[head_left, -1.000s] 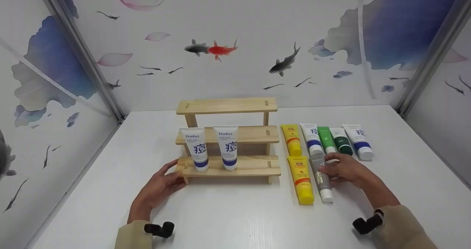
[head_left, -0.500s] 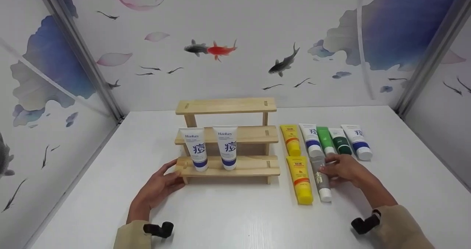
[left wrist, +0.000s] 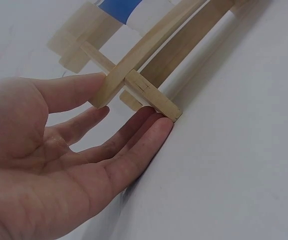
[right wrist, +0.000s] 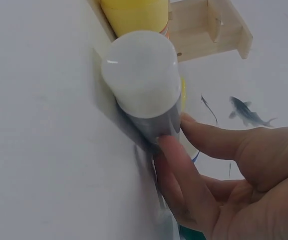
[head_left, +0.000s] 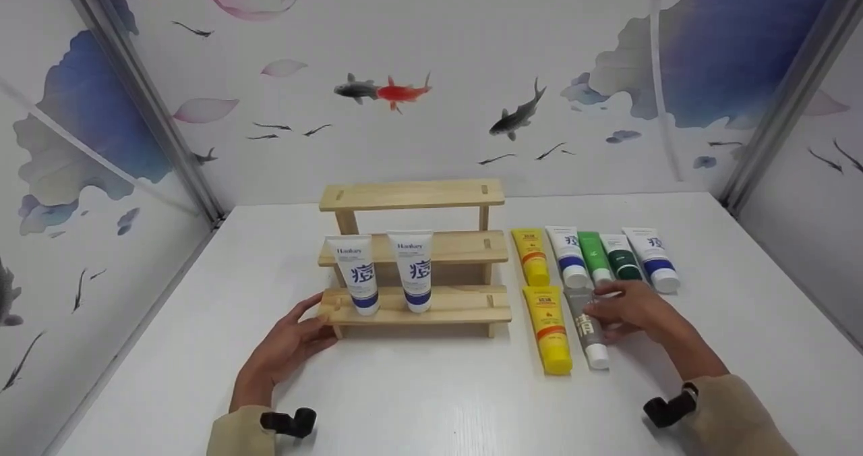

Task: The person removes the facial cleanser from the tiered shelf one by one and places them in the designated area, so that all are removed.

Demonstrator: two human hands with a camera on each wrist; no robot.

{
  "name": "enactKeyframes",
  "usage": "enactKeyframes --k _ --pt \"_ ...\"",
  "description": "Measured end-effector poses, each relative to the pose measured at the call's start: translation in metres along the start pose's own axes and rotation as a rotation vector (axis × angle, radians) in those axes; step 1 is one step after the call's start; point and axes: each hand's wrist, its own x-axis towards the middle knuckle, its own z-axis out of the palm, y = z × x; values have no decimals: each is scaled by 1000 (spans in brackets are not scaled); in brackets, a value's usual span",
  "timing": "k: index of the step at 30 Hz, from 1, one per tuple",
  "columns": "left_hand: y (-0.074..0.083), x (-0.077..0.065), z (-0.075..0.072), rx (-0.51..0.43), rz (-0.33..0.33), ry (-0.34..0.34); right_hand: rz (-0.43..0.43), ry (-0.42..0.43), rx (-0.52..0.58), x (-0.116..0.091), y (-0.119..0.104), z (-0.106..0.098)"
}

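My left hand (head_left: 286,345) holds the left end of a three-step wooden display rack (head_left: 418,307), its thumb at the lowest shelf's end and its fingertips against the leg. On that shelf, two white squeeze tubes with blue bands stand on their caps: the left tube (head_left: 358,274) and the right tube (head_left: 412,270). To the right of the rack, my right hand (head_left: 637,311) pinches a grey squeeze tube (head_left: 585,318) by its side, thumb on one side and fingers on the other. The tube's white cap (right wrist: 141,75) points toward the wrist camera.
Beside the grey tube lies a yellow tube (head_left: 549,328). Behind them is a row with another yellow tube (head_left: 531,253), a white-and-blue one (head_left: 566,253), a green one (head_left: 593,253), a white-and-dark-green one (head_left: 621,257) and another white-and-blue one (head_left: 651,257). Painted walls enclose the white table (head_left: 404,395).
The head view has shifted slightly. The grey tube has turned a little in my right hand, and its cap end sits slightly farther from the yellow tube. My left hand stays on the rack.
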Motion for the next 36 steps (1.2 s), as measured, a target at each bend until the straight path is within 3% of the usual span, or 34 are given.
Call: enactKeyframes --k 9,19,27,36 --pt "1 -1 -2 23 -2 -3 -73 20 42 -9 -17 -1" --pt "0 -2 -2 31 -11 2 -332 55 192 -43 -51 15" --pt "-1 -2 -1 29 0 2 -496 31 260 -63 -68 33" --pt "2 -1 2 18 -10 5 -564 26 264 -69 -90 51"
